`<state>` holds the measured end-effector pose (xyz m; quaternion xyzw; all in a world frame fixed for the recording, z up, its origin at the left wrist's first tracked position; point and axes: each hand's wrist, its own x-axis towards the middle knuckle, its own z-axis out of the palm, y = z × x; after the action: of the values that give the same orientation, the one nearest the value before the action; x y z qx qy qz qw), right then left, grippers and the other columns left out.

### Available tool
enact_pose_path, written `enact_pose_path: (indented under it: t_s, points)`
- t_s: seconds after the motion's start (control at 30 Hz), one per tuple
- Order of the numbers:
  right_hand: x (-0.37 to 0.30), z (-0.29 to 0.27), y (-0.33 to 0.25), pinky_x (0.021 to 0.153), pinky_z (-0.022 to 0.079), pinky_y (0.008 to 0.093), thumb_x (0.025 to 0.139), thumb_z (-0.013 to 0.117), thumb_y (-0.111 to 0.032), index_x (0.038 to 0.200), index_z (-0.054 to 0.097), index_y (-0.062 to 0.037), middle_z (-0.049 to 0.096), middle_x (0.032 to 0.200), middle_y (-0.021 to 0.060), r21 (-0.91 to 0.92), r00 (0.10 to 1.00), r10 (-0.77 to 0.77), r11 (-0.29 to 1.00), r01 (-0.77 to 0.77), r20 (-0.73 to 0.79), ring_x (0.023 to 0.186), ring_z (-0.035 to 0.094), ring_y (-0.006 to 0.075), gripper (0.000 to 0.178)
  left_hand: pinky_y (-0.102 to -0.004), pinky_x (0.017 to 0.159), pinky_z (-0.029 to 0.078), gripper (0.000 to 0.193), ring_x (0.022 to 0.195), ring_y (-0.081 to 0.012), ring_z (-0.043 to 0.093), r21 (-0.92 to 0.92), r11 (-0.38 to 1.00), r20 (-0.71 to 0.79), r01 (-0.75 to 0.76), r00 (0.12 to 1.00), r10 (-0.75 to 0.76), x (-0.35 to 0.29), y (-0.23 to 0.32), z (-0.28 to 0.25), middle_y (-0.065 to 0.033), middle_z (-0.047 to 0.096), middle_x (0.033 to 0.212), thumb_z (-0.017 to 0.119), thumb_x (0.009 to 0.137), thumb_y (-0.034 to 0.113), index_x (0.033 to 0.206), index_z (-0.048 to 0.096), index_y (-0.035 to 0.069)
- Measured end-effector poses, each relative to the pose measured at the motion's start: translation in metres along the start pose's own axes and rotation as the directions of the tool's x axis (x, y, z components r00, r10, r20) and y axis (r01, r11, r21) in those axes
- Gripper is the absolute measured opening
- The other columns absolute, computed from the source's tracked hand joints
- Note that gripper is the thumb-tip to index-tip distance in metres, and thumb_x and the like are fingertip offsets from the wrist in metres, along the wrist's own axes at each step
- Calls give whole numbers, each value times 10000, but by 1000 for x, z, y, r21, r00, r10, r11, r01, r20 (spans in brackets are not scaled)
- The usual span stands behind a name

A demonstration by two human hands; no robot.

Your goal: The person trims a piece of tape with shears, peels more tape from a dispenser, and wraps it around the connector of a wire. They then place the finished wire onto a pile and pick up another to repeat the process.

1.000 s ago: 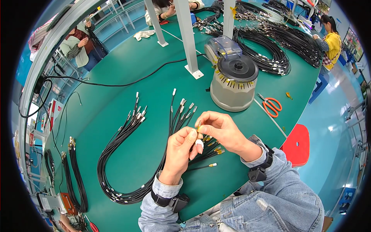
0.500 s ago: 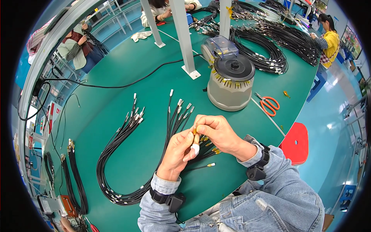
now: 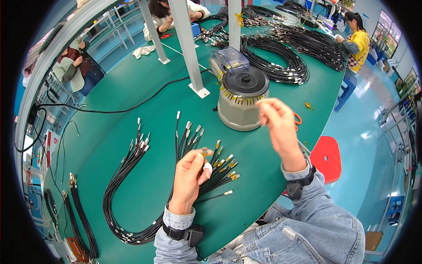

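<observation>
My left hand (image 3: 188,176) pinches the end of a black cable, whose metal connector (image 3: 204,152) with amber tape shows at the fingertips. A white wrap covers part of one finger. Beside the tape dispenser (image 3: 243,108), a grey round machine with a black disc top and amber tape strips around its rim, my right hand (image 3: 278,125) is raised. Its fingers are loosely bent and a little apart, with nothing visible in them. Below and right of my left hand, several cable ends with amber tape (image 3: 231,165) fan out. A looped bundle of black cables (image 3: 107,198) lies to the left.
Orange-handled scissors (image 3: 298,119) are partly hidden behind my right hand. Metal posts (image 3: 187,48) rise from the green table (image 3: 145,83). A large cable pile (image 3: 281,57) lies at the back. Other people work around the table. A red stool (image 3: 326,159) stands at right.
My right hand has left my left hand and moved up and right to the dispenser. My left hand still holds the cable end. The whole view has shifted slightly.
</observation>
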<state>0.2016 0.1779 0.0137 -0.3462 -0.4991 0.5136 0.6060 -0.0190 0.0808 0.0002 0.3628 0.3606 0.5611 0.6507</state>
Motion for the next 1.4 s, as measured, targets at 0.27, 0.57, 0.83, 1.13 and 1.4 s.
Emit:
enact_pose_path:
  t_s: [0.27, 0.57, 0.83, 1.13, 1.4]
  points:
    - [30, -27, 8, 624, 374, 187, 825, 589, -94, 934, 604, 28, 522, 730, -6, -312, 987, -124, 946, 86, -104, 661, 447, 62, 164, -188, 606, 420, 195, 683, -72, 536, 402, 915, -63, -29, 996, 60, 9, -28, 3, -69, 628, 827, 533, 885, 126, 1021, 590, -2]
    - [23, -23, 15, 641, 380, 222, 745, 616, -30, 862, 609, 18, 537, 756, 25, -671, 929, -370, 685, 284, 16, 680, 447, 95, 127, -248, 702, 452, 208, 815, -110, 564, 644, 762, -127, -63, 974, 189, 15, -39, -10, -65, 622, 959, 580, 842, 113, 1025, 611, 19]
    - [19, -23, 19, 635, 382, 228, 750, 605, -23, 837, 603, 20, 537, 749, 28, -675, 923, -384, 676, 297, 22, 670, 452, 99, 97, -239, 767, 436, 198, 853, -90, 562, 649, 761, -121, -19, 984, 128, 14, -34, -9, -56, 636, 980, 562, 858, 109, 1022, 606, 5]
    - [25, -19, 16, 558, 344, 195, 818, 575, -80, 819, 612, 20, 501, 642, -21, -209, 984, 18, 976, -55, -176, 569, 422, 65, 107, -222, 750, 429, 186, 837, -81, 557, 635, 773, -117, -11, 987, 110, 12, -32, -7, -49, 638, 966, 561, 860, 109, 1005, 611, 4]
    - [25, -23, 18, 527, 318, 206, 812, 580, -85, 823, 620, 19, 481, 614, -20, 17, 983, 155, 988, -154, -97, 549, 398, 62, 112, -220, 754, 429, 184, 828, -80, 556, 602, 798, -118, 16, 991, 70, 11, -30, -6, -45, 637, 948, 555, 863, 104, 1001, 609, -5]
